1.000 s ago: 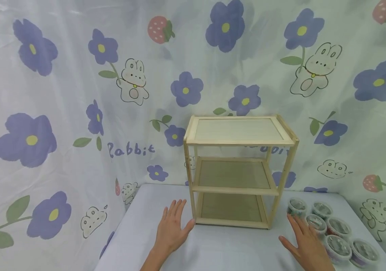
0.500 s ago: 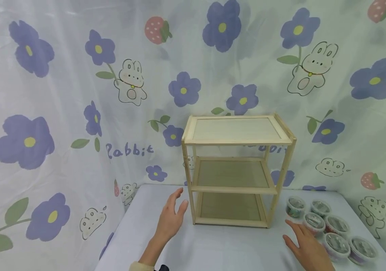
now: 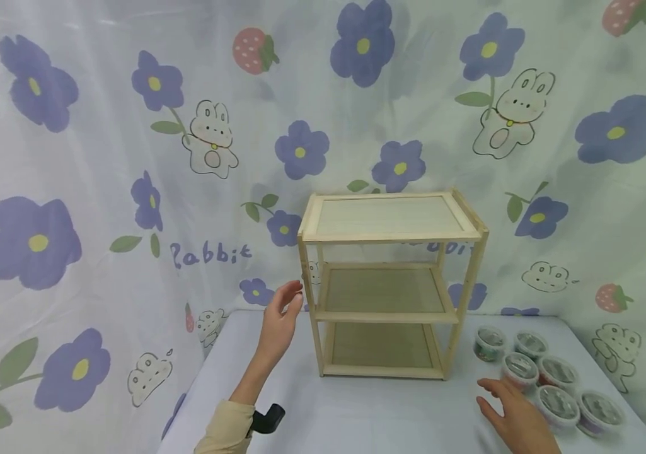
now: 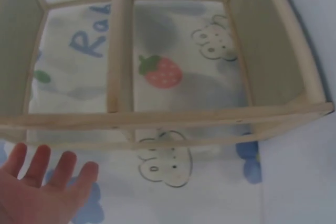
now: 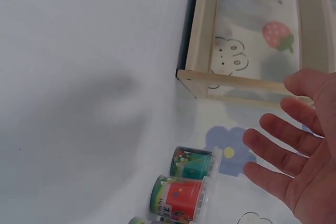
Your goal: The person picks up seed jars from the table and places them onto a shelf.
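Observation:
A light wooden three-tier shelf (image 3: 393,216) stands upright on the table. My left hand (image 3: 278,321) is raised beside its left front post, and whether it touches the post cannot be told from the head view. A small gap seems to separate those fingers (image 4: 64,167) from the frame in the left wrist view. Over on the right, my right hand (image 3: 514,416) hovers near several lidded tubs. Its fingers are spread, loosely bent and hold nothing. A green tub (image 5: 191,163) and a red tub (image 5: 178,198) show beyond it in the right wrist view.
A white-covered table (image 3: 379,413) carries everything. Several clear-lidded tubs (image 3: 558,403) are grouped at its right side. A curtain (image 3: 266,101) printed with flowers and rabbits hangs behind and to the left. A black wrist device (image 3: 268,419) sits by the left sleeve.
My left hand has risen and moved forward along the shelf's left side, its fingers bending more. The right hand has drawn back slightly, its fingers more bent. The head view has shifted a little.

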Available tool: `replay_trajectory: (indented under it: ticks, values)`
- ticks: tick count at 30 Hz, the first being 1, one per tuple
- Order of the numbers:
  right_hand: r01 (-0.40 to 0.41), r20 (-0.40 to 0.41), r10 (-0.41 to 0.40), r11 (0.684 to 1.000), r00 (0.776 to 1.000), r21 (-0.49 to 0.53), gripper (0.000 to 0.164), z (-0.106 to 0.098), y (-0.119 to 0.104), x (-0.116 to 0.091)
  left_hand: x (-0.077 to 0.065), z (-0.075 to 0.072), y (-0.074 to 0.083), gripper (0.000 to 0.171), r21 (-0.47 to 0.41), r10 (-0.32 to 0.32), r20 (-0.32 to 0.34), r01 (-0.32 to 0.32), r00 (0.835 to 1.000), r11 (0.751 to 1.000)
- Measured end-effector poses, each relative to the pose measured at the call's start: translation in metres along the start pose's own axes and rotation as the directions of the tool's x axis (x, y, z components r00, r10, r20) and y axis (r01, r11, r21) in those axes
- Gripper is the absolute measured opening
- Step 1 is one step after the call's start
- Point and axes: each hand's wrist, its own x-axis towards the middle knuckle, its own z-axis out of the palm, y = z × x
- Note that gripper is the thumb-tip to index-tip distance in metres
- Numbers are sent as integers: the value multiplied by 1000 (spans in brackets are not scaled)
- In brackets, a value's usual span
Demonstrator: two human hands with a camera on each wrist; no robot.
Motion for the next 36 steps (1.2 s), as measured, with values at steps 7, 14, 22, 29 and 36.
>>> replay_trajectory:
  ticks: [7, 14, 22, 29, 36]
  values:
    - [-53, 20, 53, 998, 998, 27, 23, -1, 3, -11, 30, 1, -6, 36, -62, -24, 43, 26, 999, 998]
    - [-95, -22, 97, 993, 995, 62, 25, 3, 6, -27, 39, 14, -9, 38, -144, -27, 129, 45, 991, 988]
    - [-170, -38, 174, 981, 984, 88, 28, 4, 6, -38, 39, 12, -11, 38, -142, -62, 115, 78, 991, 987]
    - [-197, -124, 209, 975, 970, 100, 31, -2, 15, -45, 41, 9, -13, 39, -145, -55, 89, 68, 994, 987]
    - [-268, -199, 285, 957, 938, 107, 45, -4, 34, -62, 41, 14, -15, 35, -159, -43, 59, 52, 997, 986]
